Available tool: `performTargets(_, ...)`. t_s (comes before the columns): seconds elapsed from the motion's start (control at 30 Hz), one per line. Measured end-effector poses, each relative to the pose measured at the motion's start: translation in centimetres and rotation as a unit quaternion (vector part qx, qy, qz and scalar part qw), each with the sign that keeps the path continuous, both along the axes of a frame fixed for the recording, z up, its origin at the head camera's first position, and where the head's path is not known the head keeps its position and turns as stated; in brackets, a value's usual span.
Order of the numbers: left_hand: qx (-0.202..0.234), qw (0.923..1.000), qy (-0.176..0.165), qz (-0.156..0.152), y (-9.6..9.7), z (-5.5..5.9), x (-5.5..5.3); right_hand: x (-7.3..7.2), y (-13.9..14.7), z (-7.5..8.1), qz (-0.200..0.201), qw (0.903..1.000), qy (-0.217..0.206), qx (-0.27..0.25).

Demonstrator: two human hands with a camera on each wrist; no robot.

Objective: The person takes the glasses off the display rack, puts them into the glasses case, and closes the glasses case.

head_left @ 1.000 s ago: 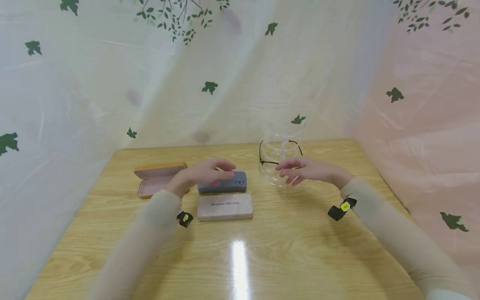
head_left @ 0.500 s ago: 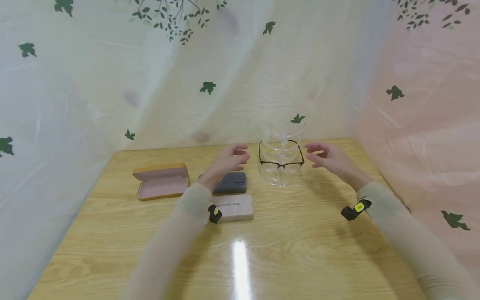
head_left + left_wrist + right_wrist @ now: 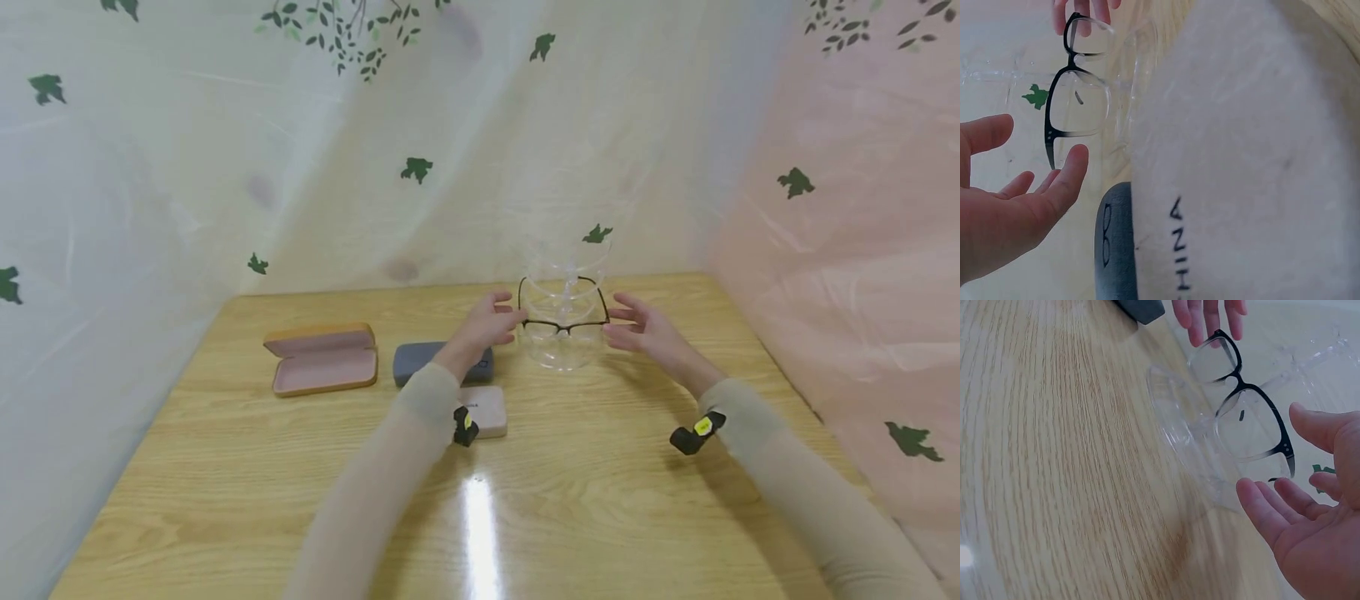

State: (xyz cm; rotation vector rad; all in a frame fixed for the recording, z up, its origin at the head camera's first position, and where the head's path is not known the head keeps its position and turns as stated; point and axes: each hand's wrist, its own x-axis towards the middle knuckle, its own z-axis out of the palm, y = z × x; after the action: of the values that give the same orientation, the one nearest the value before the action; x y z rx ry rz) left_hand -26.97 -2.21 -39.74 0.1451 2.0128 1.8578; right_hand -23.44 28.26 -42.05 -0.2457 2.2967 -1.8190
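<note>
A pair of black-framed glasses point(image 3: 562, 327) rests on a clear tiered stand point(image 3: 561, 360), its front toward me. My left hand point(image 3: 489, 323) is at the glasses' left end, fingers spread and thumb apart from them. In the left wrist view, a fingertip point(image 3: 1077, 155) lies close to the hinge; I cannot tell whether it touches. At the other end is my right hand point(image 3: 643, 330), its thumb and fingers point(image 3: 1260, 503) held apart around the temple. Neither hand has closed on the frame.
To the left lies an open orange glasses case point(image 3: 324, 379) with a pink lining. A blue-grey glasses case point(image 3: 420, 360) and a pale lettered case point(image 3: 489, 412) are partly behind my left arm. A leaf-printed sheet point(image 3: 450, 125) hangs behind the wooden table point(image 3: 585, 517).
My left hand has moved right from above the blue-grey case to the glasses. My right hand has swung from in front of the glasses to their right side. The glasses stay on the stand.
</note>
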Motion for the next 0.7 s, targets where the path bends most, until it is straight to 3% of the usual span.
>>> performTargets(0.17, 0.005, 1.0, -0.007, 0.003, 0.38, -0.48, 0.2, -0.28, -0.41, -0.65, -0.001, 0.9996, -0.012, -0.027)
performTargets(0.4, 0.002, 0.9999, -0.012, 0.007, 0.59, -0.74, 0.41, -0.31, -0.77, -0.99, 0.003, 0.9995, -0.022, -0.022)
performTargets(0.7, 0.008, 0.9995, -0.028, -0.01, 0.36, -1.07, 0.38, -0.21, -0.9, -0.85, 0.0, 0.999, -0.038, -0.024)
